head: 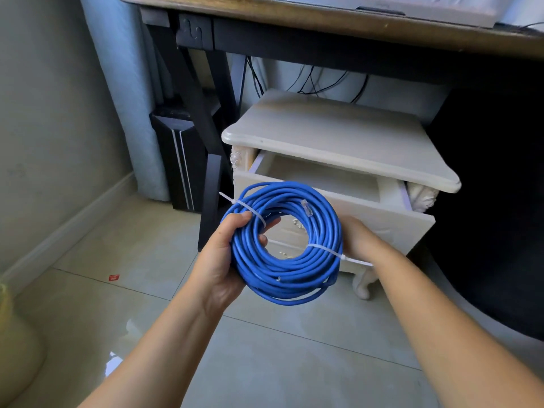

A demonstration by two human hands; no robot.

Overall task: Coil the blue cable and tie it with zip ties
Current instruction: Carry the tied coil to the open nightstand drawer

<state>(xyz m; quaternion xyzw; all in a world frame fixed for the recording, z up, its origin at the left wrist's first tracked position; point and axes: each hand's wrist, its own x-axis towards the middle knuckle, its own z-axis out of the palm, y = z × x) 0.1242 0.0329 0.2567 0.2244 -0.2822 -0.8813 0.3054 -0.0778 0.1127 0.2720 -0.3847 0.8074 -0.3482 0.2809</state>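
The blue cable (290, 278) is wound into a round coil and held in the air in front of me. A white zip tie (251, 212) wraps the coil at its upper left, its tail sticking out to the left. A second white zip tie (335, 252) wraps the right side, tail pointing right. A clear plug (307, 208) lies on the coil's top. My left hand (228, 254) grips the coil's left side, thumb on top, fingertips through the hole. My right hand (357, 237) holds the right edge from behind, mostly hidden by the coil.
A cream bedside cabinet (338, 142) stands just beyond the coil with its top drawer (391, 219) pulled open. Above is a dark-framed wooden desk (294, 28), black cables hanging behind. A black computer tower (176, 160) stands at left. A red scrap (114, 277) lies on the tiled floor.
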